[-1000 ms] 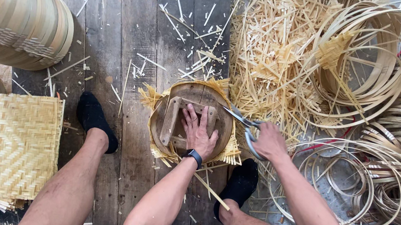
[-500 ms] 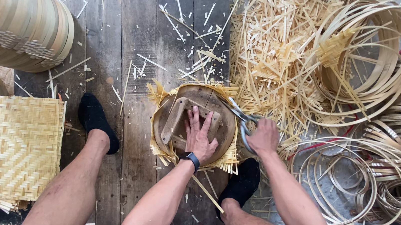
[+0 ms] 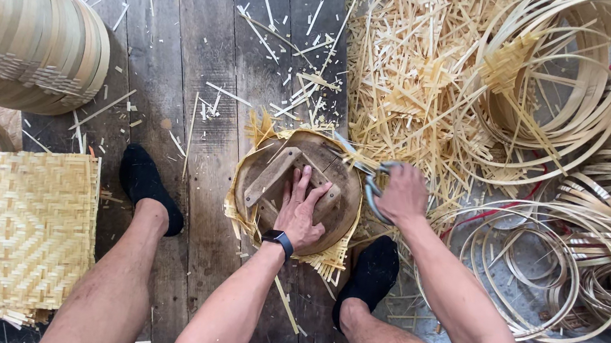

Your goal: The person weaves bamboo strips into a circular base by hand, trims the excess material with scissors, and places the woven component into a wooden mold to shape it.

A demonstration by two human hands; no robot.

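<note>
From the head camera, a round wooden mould [image 3: 301, 194] lies on the plank floor [image 3: 203, 60] between the person's two dark-socked feet, with a woven bamboo piece [image 3: 326, 260] pinned under it so that frayed strips stick out all round the mould's edge. The left hand [image 3: 301, 211] lies flat on top of the mould with fingers spread, pressing down and grasping nothing. Just right of the mould, the right hand [image 3: 402, 196] is clenched round the handles of metal shears [image 3: 368, 175], whose blades touch the mould's upper right rim. Beyond the mould lies a heap of bamboo offcuts [image 3: 410, 61]; far to its left, a square woven mat [image 3: 7, 229].
</note>
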